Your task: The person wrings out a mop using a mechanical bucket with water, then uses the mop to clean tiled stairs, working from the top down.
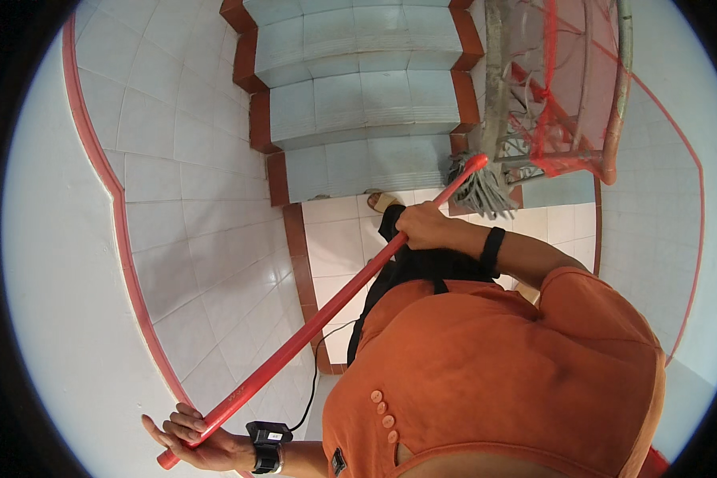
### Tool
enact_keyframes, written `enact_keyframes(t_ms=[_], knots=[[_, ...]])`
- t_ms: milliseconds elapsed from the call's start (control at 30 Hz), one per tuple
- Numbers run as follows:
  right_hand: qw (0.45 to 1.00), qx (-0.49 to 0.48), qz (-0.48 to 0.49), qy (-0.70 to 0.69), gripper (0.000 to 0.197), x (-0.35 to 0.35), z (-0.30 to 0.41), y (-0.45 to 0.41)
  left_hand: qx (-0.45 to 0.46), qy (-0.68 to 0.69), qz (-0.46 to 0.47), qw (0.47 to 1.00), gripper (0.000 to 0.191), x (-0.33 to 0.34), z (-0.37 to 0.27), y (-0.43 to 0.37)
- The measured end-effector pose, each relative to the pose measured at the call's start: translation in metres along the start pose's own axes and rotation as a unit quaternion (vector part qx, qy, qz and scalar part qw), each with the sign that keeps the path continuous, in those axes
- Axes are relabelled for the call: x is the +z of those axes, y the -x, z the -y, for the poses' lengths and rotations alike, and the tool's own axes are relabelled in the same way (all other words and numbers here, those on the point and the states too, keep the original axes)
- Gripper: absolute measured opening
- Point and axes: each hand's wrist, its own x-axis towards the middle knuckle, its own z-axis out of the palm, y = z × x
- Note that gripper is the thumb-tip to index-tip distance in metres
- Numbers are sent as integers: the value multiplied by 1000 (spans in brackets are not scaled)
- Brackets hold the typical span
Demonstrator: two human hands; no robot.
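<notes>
A string mop with a long red handle runs diagonally across the view. Its grey strands hang at the foot of the stair railing, beside the lowest step. My right hand is wrapped around the lower part of the handle, a short way above the red mop socket. Near the handle's upper end, my left hand grips it with the fingers loosely curled and one finger sticking out. Dark trousers and one sandaled foot show below the handle.
Pale tiled stairs with red-brown edging rise ahead. On the right is a metal railing draped with red netting. A white tiled wall stands on the left. A black cable runs from my left wrist device.
</notes>
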Motion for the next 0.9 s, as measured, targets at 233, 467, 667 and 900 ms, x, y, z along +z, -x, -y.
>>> enact_keyframes(t_ms=[233,467,667,900], knots=[[990,-1,-139,-24,15,35,-57,-82,-60,64,156,984,17,38,19,30],[982,-10,-157,-100,14,108,-28,-227,-49,-97,184,977,31,45,5,73],[942,-135,-151,-269,21,112,47,-300,31,-247,203,947,21,79,-30,51],[921,-199,-177,-283,47,99,67,-300,79,-252,-164,951,31,98,20,-12]])
